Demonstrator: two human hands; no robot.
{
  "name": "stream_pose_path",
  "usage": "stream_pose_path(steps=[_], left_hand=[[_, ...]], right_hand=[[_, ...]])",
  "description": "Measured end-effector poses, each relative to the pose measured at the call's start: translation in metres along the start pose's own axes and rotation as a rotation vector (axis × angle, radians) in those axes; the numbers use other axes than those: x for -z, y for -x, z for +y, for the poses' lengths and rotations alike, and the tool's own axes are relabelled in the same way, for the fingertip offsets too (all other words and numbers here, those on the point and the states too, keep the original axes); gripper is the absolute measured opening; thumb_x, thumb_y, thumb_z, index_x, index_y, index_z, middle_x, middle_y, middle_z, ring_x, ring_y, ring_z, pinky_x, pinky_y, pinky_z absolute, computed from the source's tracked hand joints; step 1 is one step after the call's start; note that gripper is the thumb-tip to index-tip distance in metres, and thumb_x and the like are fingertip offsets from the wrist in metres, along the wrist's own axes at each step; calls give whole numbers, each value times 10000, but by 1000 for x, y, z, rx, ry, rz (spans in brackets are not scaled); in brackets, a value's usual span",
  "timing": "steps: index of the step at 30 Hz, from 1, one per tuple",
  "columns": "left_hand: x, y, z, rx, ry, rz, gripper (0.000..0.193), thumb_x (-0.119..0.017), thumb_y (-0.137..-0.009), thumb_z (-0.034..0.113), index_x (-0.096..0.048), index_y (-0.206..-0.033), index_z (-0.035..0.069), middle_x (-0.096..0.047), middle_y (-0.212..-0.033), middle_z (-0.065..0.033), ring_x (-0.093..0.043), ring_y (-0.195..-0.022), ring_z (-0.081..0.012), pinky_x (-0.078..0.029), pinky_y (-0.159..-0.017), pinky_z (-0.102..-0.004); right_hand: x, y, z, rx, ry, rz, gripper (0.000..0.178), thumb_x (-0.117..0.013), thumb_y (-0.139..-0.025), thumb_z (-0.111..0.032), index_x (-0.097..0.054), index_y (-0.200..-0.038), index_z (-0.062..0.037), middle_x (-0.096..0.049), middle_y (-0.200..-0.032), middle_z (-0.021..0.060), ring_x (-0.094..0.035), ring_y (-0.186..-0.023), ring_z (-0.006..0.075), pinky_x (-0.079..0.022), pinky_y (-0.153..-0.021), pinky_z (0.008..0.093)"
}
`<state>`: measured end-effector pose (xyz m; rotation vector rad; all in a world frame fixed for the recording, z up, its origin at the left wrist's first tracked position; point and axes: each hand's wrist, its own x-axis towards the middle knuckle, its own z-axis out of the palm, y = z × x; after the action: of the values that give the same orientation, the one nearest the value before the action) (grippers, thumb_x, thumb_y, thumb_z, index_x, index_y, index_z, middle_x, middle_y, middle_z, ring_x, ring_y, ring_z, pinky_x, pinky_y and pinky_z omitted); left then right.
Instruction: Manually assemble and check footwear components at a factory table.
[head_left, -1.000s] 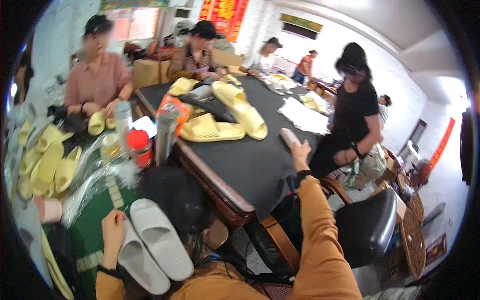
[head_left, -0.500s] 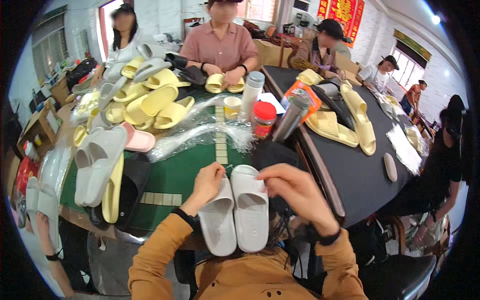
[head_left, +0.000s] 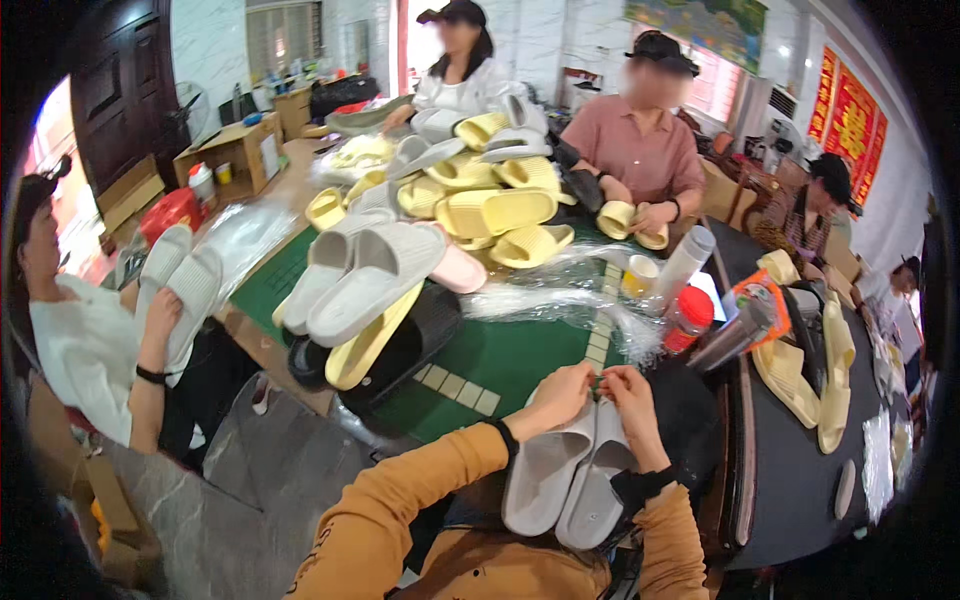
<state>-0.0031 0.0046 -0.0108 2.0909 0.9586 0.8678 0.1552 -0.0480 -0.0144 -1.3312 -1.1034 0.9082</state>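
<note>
A pair of light grey ridged slide slippers (head_left: 545, 475) lies in front of me against the table's near edge, toes pointing away. Over the toe ends my left hand (head_left: 560, 398) and my right hand (head_left: 632, 402) meet, both with fingertips pinched together. Between them is a thin strand, mostly hidden by the fingers. My right wrist partly covers the right slipper. A bundle of thin clear strands (head_left: 560, 303) in plastic film lies beyond my hands on the green table top (head_left: 520, 345).
Grey, yellow, black and pink slippers (head_left: 495, 212) are piled at the left and far middle. A red-lidded jar (head_left: 688, 318), a yellow cup (head_left: 640, 275) and bottles (head_left: 683, 262) stand to the right. A co-worker (head_left: 85, 330) holds grey slippers at left; others sit across.
The view has swung left, bringing the left co-worker into sight. My right hand has come in from the right slipper to meet my left hand at the strand, its fingers now pinched.
</note>
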Motion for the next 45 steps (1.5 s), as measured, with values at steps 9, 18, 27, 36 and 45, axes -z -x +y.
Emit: stream_pose_path(steps=[9,18,27,36,45], left_hand=[[-9,-4,-8,-7,14,13,141,-509,-936,166,-577,-999,60,-680,-921,-184,-638,-863,-414,-494,-699,-517],[-6,-5,-4,-77,10,12,153,-525,-926,170,-573,-920,25,-659,-904,-193,-622,-865,-415,-484,-733,-502],[-7,1,-3,-131,0,61,146,-530,-911,175,-579,-889,39,-631,-864,-185,-604,-842,-411,-464,-706,-501],[-12,-2,-7,-106,46,57,121,-529,-883,140,-585,-855,37,-634,-816,-177,-599,-793,-408,-449,-674,-497],[-19,-4,-11,-117,42,25,111,-559,-862,113,-608,-897,20,-642,-878,-191,-607,-880,-407,-472,-753,-497]], right_hand=[[6,-5,1,-81,-2,66,123,-604,-937,-95,-612,-997,12,-636,-863,51,-637,-720,127,-504,-629,254],[0,-2,-1,27,244,34,104,-626,-909,-83,-625,-916,21,-647,-788,47,-587,-702,91,-455,-607,228],[-1,2,-4,37,188,23,123,-627,-914,-97,-625,-919,26,-632,-774,41,-577,-687,95,-449,-601,234],[7,-3,6,12,76,41,83,-589,-934,-87,-586,-920,-6,-588,-809,27,-583,-694,104,-456,-606,235],[6,-4,4,-8,33,67,102,-558,-957,-116,-554,-932,-17,-570,-851,27,-582,-736,124,-464,-651,259]])
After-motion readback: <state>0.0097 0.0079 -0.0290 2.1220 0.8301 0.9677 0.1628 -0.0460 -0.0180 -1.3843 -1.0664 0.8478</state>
